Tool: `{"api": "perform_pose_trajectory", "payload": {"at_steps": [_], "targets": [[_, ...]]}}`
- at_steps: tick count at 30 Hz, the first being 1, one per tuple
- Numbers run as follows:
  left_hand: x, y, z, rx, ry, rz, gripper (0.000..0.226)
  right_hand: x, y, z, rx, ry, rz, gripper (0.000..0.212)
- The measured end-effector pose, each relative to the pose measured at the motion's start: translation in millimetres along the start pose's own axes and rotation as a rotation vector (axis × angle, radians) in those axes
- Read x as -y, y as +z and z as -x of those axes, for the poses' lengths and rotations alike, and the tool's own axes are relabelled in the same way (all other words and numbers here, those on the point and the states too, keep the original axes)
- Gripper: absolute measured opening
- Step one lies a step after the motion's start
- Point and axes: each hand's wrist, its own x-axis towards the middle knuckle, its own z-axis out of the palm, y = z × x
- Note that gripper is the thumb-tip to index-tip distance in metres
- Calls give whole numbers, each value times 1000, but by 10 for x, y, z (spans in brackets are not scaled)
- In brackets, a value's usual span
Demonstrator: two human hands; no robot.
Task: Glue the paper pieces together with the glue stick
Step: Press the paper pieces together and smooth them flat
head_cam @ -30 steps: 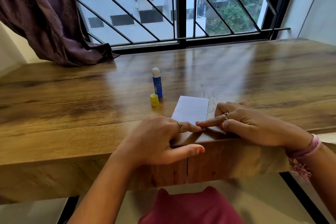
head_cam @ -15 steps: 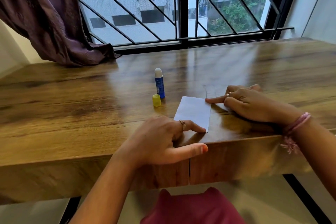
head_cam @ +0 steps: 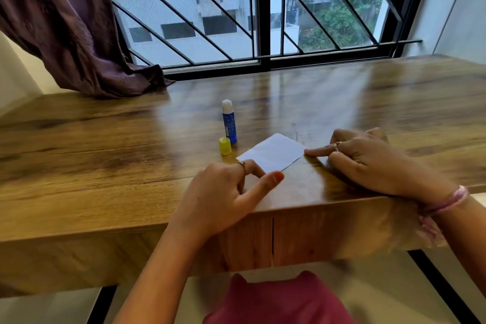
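White paper [head_cam: 273, 154] lies flat on the wooden surface [head_cam: 105, 155], close to the near edge and about in the middle of my view. It looks like one rectangle, turned a little so that one corner points far; I cannot tell if a second piece is under it.

I see my left hand [head_cam: 223, 192] resting on the surface at the near left corner of the paper. Its index finger is bent down onto that corner, and the thumb stretches out to the right, beside the near edge of the sheet. This grip is loose; the fingers are not closed around anything.

My right hand [head_cam: 368, 163] is at the right side. Its index finger is straight and the tip touches the right corner of the paper, pressing it down. The other fingers are curled under, and they hold nothing.

Just left of the far side of the paper the glue stick [head_cam: 229, 121] stands upright, blue body with the white glue showing on top. Its yellow cap [head_cam: 225, 146] stands on the surface next to its foot, on the near left side.

Far left, a purple curtain [head_cam: 65, 29] falls onto the surface before the barred window [head_cam: 263, 8].
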Motion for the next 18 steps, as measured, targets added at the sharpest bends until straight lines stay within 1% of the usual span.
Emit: {"api": "perform_pose_trajectory", "payload": {"at_steps": [2, 4, 7, 10, 14, 18], "targets": [[14, 18, -9, -39, -34, -41, 44, 22, -8, 55, 4, -9, -13, 47], [34, 42, -22, -55, -71, -93, 38, 22, -25, 89, 11, -8, -108, 47], [92, 71, -58, -107, -158, -118, 35, -9, -46, 82, 10, 10, -242, 45], [117, 80, -117, -132, -250, -159, 44, -54, -38, 14, 34, 20, -251, 42], [90, 105, -207, -77, -354, -253, 61, -113, -3, -73, 60, 1, -270, 39], [63, 197, -275, -79, -426, -355, 63, -149, 35, -85, 62, -3, -302, 36]]}}
